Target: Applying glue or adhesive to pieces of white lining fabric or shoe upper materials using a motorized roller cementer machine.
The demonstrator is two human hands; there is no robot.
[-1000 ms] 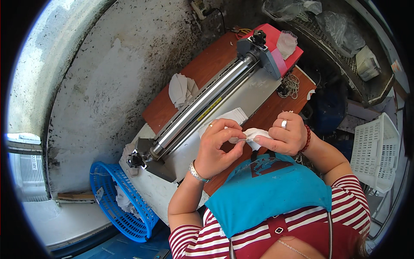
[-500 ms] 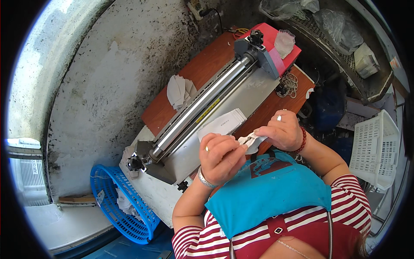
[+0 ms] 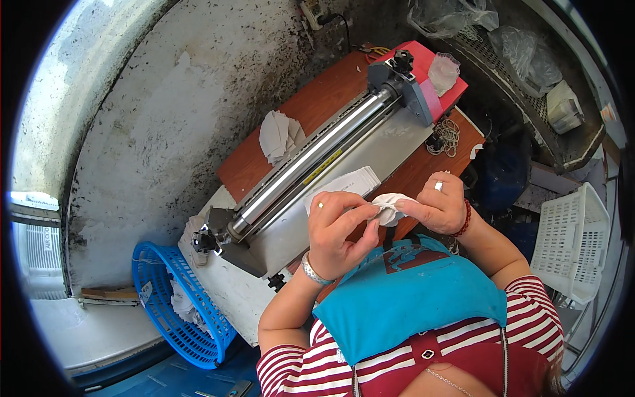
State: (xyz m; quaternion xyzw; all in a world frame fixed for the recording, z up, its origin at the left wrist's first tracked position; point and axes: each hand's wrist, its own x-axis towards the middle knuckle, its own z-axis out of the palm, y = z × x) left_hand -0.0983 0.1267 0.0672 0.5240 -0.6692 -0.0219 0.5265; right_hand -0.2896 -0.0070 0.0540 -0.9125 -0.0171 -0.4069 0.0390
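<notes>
Between my two hands is a crumpled, folded white piece [image 3: 389, 206] that looks like fabric or thin sheet; which, I cannot tell. My left hand [image 3: 338, 231] pinches its left end between thumb and fingers. On its other side, my right hand [image 3: 438, 204] grips it with the thumb along the top. Just beyond my left hand lies a stack of flat white pieces [image 3: 350, 184], on the metal bed of a roller machine [image 3: 317, 165] with a long shiny roller. Behind that roller, more white pieces [image 3: 279, 135] rest on the brown tabletop [image 3: 317, 92].
A blue plastic basket [image 3: 142, 278] with white pieces inside stands at the lower left. To the right is a white plastic crate [image 3: 572, 238]. Tangled cord [image 3: 444, 137] lies by the machine's red end housing [image 3: 456, 79]. Plastic bags [image 3: 526, 56] sit on a shelf at upper right.
The white piece is bunched up higher between my fingers and its hanging part shows less. My right hand has shifted slightly right, and my left fingers have changed their pinch. The view has tilted slightly.
</notes>
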